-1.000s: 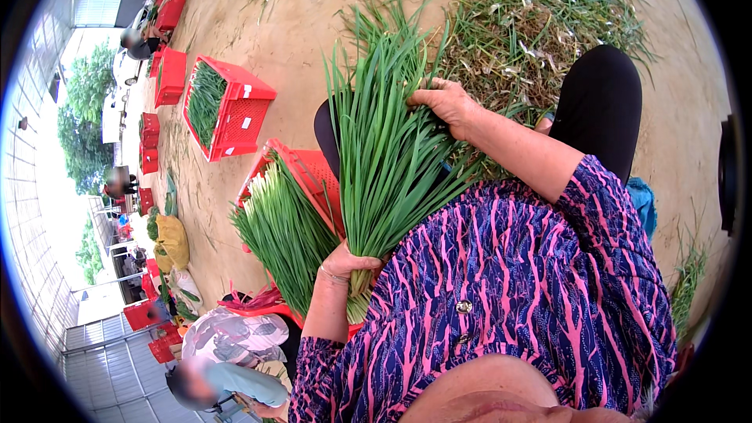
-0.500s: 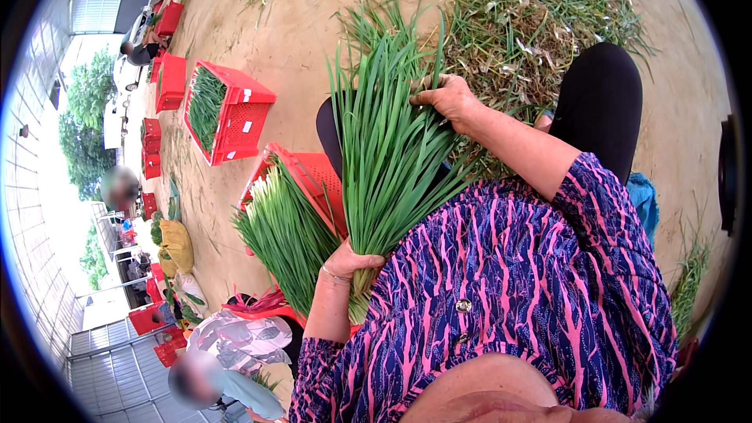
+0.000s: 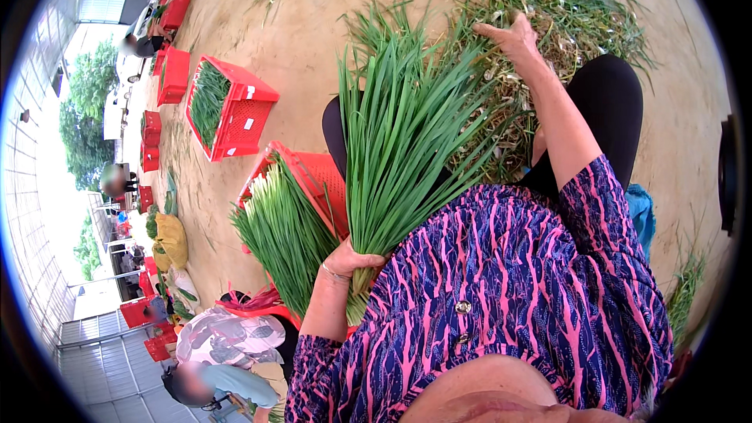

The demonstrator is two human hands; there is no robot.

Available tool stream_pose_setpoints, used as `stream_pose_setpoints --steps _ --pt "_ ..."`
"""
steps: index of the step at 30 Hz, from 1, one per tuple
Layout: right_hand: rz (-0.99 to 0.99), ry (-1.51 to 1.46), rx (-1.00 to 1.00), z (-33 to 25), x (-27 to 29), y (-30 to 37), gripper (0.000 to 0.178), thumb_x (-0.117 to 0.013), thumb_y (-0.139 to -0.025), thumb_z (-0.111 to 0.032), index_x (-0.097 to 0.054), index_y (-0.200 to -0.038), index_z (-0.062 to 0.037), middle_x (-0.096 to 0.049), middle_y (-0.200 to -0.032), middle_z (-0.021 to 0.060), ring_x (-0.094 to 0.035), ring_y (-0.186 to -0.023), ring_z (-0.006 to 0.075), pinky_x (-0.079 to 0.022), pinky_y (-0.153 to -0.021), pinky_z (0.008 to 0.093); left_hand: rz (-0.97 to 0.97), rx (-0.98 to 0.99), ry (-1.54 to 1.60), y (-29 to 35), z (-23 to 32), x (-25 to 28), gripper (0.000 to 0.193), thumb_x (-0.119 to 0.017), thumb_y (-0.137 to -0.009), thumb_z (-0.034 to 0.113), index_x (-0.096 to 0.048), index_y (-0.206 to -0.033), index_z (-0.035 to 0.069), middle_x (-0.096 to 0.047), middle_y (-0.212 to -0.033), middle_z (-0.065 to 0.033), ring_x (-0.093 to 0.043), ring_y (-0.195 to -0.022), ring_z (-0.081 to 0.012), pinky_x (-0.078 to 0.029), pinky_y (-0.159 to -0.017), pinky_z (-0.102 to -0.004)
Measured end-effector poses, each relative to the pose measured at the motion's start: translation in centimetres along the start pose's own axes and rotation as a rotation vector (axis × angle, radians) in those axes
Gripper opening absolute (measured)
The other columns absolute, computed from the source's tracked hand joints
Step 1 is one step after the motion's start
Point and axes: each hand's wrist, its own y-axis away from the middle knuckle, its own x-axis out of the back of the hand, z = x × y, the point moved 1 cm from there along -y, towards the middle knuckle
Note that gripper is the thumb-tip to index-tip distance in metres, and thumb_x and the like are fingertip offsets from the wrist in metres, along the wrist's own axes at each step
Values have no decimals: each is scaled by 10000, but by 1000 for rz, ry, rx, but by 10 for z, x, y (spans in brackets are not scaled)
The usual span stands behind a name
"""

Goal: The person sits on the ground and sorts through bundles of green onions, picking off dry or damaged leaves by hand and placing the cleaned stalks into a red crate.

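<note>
My left hand is closed round the pale stem ends of a large bunch of Chinese chives. The long flat green leaves fan out away from me, over my lap. My right hand is off the bunch, beyond the leaf tips on the right. Its fingers are apart, and I see nothing held in them. Under and beside that hand spreads a heap of loose leaves and dry trimmings on the floor. Just left of my bunch, more chives lie in a tilted red crate, pale ends pointing away.
Another red crate full of greens stands farther left, with more red crates behind it. A yellow sack lies at the far left. A person in a pale patterned top is at the lower left. Scattered leaves dot the floor.
My right hand has let go of the leaves and moved up and right over the trimmings. The bunch's leaves have spread to the right. My left hand keeps its hold.
</note>
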Motion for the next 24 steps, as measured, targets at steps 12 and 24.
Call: stream_pose_setpoints --steps 12,24 --pt "-683 -96 422 -58 -22 99 652 -760 -646 -595 -686 -1086 -120 -600 -1131 126 -458 -1165 290 -366 -984 456 32 53 31 -1 0 -1 780 -756 -586 -22 -485 -1318 -9 -580 -1264 -114 -546 -1163 -252 -367 -1056 -379" --pt "-897 -737 61 -54 -42 114 110 -755 -758 -66 -656 -767 -18 -637 -695 12 -569 -643 74 -475 -600 253 36 72 20 1 -4 4 778 -771 -597 -2 -483 -1319 -11 -580 -1265 -115 -552 -1155 -248 -378 -1047 -375"
